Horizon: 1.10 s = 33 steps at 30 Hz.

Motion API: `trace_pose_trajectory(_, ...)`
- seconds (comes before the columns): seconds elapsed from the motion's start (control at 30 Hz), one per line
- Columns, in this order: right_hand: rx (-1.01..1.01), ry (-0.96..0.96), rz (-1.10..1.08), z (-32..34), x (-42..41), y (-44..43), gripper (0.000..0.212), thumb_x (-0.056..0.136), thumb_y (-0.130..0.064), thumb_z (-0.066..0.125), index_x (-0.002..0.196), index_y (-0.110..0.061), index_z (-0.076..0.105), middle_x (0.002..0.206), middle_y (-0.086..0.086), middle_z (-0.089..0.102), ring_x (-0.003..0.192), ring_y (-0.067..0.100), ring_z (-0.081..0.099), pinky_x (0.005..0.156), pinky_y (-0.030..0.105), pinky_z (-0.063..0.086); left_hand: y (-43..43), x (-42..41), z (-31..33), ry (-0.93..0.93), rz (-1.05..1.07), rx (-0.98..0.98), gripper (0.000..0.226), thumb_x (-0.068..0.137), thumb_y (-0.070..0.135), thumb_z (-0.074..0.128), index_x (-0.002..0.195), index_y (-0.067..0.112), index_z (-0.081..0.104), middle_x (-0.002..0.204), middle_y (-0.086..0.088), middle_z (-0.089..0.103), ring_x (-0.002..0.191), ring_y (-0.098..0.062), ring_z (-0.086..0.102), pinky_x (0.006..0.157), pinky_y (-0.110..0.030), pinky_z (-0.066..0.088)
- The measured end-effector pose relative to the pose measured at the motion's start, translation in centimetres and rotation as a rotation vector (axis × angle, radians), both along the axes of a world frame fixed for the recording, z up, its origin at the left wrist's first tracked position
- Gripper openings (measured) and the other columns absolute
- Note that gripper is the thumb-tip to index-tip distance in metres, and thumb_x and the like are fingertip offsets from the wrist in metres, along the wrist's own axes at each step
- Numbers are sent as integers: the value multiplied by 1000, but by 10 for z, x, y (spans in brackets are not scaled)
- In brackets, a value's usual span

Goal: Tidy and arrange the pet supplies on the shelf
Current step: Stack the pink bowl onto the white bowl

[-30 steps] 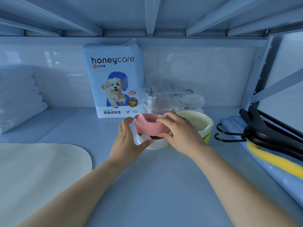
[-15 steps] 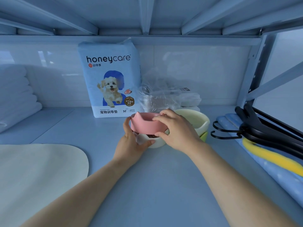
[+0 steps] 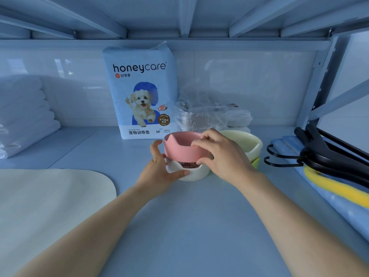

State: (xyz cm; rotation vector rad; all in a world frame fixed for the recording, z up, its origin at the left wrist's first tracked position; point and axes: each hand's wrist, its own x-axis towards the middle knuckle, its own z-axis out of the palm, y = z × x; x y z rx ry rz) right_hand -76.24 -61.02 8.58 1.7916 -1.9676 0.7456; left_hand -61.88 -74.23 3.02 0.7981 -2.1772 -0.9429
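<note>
While left hand (image 3: 159,170) grips white bowl (image 3: 195,175), right hand (image 3: 224,156) clasps half-hidden pink bowl (image 3: 179,151).

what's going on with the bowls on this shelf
A person is stacking pet bowls on the shelf. The right hand grips the pink bowl by its rim, and the left hand holds the white bowl under it. The pink bowl sits partly nested in the white one. Just behind, a pale yellow bowl rests on a green bowl.
</note>
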Motion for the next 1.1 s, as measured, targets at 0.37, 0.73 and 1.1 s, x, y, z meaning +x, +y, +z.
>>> trace_pose_trajectory(0.37,-22,-41,48,3,3,2,40,67,-13,80,104,-23,69,101,-4,58,73,7,38,67,25,41,-4,14,21,62,-114,-357,94,62,56,75,136,55,17,144,22,29,127,-1,36,97,-32,43)
trace_pose_trajectory(0.73,123,-66,38,6,0,1,26,81,-20,71,106,-25,70,99,-4,55,75,11,43,66,22,30,-3,14,17,14,-145,-475,58,79,35,70,125,40,35,119,14,49,107,-11,46,90,-34,48)
trace_pose_trajectory(1.1,229,-32,-15,7,5,3,33,75,-28,74,106,-33,65,104,-12,57,86,14,55,69,29,44,-7,16,17,-29,-141,-490,60,69,31,80,110,42,38,111,18,48,101,-11,50,88,-34,50)
